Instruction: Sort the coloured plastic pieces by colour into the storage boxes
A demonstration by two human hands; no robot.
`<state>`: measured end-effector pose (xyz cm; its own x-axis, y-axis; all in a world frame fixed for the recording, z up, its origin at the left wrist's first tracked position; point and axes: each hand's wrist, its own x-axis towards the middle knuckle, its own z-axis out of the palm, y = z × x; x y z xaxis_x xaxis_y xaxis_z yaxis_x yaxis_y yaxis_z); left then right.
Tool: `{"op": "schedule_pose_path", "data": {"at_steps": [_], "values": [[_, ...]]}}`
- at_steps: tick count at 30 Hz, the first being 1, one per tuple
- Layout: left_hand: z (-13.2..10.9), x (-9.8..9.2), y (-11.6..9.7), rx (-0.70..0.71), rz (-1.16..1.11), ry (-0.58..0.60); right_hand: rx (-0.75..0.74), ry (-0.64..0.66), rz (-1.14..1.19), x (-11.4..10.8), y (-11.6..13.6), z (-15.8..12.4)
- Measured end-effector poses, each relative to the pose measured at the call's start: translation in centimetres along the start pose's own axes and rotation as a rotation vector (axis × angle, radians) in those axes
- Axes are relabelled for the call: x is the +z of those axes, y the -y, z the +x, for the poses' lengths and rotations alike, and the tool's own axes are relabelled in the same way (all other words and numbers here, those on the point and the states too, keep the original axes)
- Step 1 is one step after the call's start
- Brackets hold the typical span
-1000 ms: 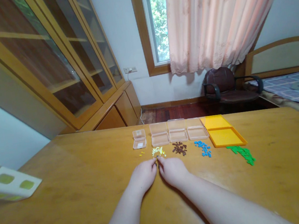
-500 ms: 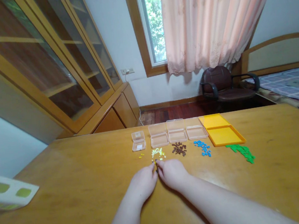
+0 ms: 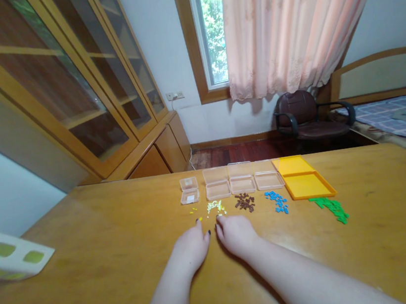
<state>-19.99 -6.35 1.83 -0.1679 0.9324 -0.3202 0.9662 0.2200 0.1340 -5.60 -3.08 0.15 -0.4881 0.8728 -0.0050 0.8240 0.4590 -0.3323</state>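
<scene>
My left hand [image 3: 192,247] rests low over the table, its index finger stretched to a small yellow piece [image 3: 201,218] and its thumb held apart. Beside it, my right hand [image 3: 237,233] is curled, fingertips at the near edge of the pile of small white and yellow pieces [image 3: 215,206]; anything between those fingers is too small to make out. A few yellow bits [image 3: 193,210] lie left of that pile. To the right are piles of brown pieces [image 3: 245,202], blue pieces [image 3: 277,202] and green pieces [image 3: 330,208].
Behind the piles stand a small clear box [image 3: 190,198], several larger clear boxes [image 3: 218,190] and an orange-yellow case [image 3: 310,185], all with lids raised. A white carton [image 3: 14,251] sits at the left. A chair [image 3: 297,117] stands beyond the table's far edge.
My hands were together at a small yellow piece. Now they are apart: the left has moved left with the yellow piece at its fingertip, and the right has shifted slightly right.
</scene>
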Motion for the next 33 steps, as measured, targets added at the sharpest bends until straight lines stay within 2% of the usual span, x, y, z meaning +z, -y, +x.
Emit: {"op": "schedule_pose_path", "data": {"at_steps": [3,6,8,10,12,14,23,26,33], "values": [[0.9,0.0,0.6,-0.097,0.008,0.005,0.018,-0.005,-0.013,0.0,0.0,0.0],[1.6,0.0,1.1,-0.128,-0.024,-0.023,0.026,0.018,-0.033,0.1,0.0,0.0],[1.7,0.0,1.0,-0.104,-0.042,-0.051,0.033,0.023,-0.040,0.1,0.0,0.1],[1.5,0.1,0.7,-0.017,-0.054,-0.064,0.029,0.010,-0.038,0.2,0.0,0.1],[1.1,0.2,0.3,0.077,-0.047,-0.044,0.030,-0.007,-0.032,0.3,-0.1,0.1],[0.6,0.2,0.0,0.112,-0.017,-0.004,0.037,-0.017,-0.028,0.3,-0.1,0.2],[-0.7,0.0,-0.7,0.009,0.077,0.068,0.062,-0.003,-0.011,0.3,0.0,0.3],[-0.6,0.2,-0.7,0.019,0.068,0.068,0.055,-0.023,-0.022,0.3,-0.2,0.4],[-0.1,0.1,-1.1,0.028,0.043,0.047,0.034,0.022,-0.063,0.3,-0.3,0.5]]}}
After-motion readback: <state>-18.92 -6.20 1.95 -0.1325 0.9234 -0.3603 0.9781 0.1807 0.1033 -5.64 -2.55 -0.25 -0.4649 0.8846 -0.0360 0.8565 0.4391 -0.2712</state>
